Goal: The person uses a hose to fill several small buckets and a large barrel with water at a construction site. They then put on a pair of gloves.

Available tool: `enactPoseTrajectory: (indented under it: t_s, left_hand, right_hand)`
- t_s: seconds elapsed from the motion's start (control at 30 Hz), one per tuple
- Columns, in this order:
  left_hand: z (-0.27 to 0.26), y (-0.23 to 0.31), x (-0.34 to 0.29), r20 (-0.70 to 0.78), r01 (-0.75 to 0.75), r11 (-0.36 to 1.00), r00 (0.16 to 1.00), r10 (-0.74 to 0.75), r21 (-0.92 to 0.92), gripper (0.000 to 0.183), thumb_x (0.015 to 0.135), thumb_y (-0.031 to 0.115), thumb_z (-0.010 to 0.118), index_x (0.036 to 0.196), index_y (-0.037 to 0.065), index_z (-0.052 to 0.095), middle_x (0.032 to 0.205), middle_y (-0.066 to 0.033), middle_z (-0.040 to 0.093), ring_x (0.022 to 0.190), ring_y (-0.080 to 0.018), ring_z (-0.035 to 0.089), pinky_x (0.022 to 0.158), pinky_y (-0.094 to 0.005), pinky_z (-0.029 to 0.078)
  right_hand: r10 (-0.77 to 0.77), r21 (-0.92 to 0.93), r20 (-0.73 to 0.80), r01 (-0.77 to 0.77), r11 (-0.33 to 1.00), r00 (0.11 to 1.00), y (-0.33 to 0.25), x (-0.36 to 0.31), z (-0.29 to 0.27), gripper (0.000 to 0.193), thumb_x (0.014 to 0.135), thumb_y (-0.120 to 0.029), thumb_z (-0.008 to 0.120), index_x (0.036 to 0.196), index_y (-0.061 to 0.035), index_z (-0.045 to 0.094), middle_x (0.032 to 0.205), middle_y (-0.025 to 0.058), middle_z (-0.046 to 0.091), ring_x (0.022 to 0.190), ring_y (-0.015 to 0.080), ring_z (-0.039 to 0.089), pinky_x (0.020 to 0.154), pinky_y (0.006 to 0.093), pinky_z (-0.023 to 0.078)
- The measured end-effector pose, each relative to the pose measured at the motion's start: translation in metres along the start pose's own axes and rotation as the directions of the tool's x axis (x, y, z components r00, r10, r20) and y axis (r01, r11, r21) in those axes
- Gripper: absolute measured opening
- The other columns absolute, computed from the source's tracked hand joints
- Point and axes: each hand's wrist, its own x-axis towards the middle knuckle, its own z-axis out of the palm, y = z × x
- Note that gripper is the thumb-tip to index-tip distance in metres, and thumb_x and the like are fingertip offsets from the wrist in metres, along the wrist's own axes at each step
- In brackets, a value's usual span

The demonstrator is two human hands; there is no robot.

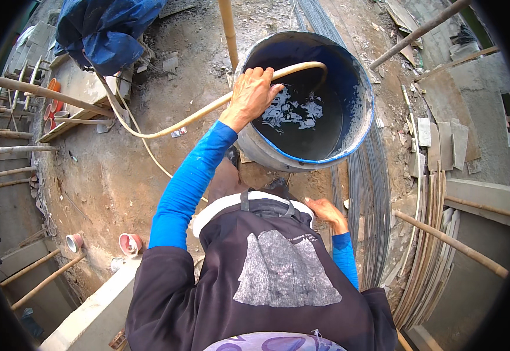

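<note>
My left hand [252, 96] is closed over a pale yellow hose [199, 114] at the left rim of a big blue drum [361, 120]. The hose arches over the drum's opening and its end dips inside. Dark water [310, 137] fills the lower part of the drum, with bright reflections on its surface. My right hand [327, 213] hangs beside my waist, next to the white hem of my clothing. Its fingers are loosely apart, partly hidden, with nothing visible in them.
Long steel bars [369, 205] lie on the ground right of the drum. Bamboo poles [451, 243] jut in from both sides. A blue tarp [112, 35] covers something at the upper left. Small reddish pots [130, 244] stand at the lower left near a concrete beam [94, 310].
</note>
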Motion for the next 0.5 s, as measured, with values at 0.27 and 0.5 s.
enactPoseTrajectory:
  t_s: [0.27, 0.5]
  left_hand:
    - [-0.003, -0.021, -0.011, -0.278, -0.089, 0.961, 0.960, 0.013, -0.261, 0.034, 0.095, 0.017, 0.068, 0.124, 0.001, 0.062, 0.139, -0.0250, 0.055, 0.130, -0.0434, 0.052, 0.109, -0.0516, 0.041]
    - [-0.012, -0.031, -0.017, -0.323, -0.108, 0.739, 0.934, -0.154, -0.665, 0.059, 0.095, 0.017, 0.067, 0.144, -0.005, 0.042, 0.151, -0.0329, 0.039, 0.141, -0.0504, 0.039, 0.118, -0.0536, 0.033]
  right_hand:
    - [-0.361, 0.539, -0.527, 0.631, 0.558, 0.769, -0.243, -0.068, -0.084, 0.050, 0.106, -0.039, 0.059, 0.134, 0.0025, 0.057, 0.116, 0.0189, 0.073, 0.097, 0.0252, 0.075, 0.086, 0.0351, 0.059]
    - [-0.119, 0.871, -0.409, 0.426, 0.246, 0.905, -0.368, 0.070, -0.114, 0.066, 0.093, -0.057, 0.070, 0.124, -0.0019, 0.051, 0.120, 0.0199, 0.070, 0.110, 0.0313, 0.069, 0.093, 0.0480, 0.053]
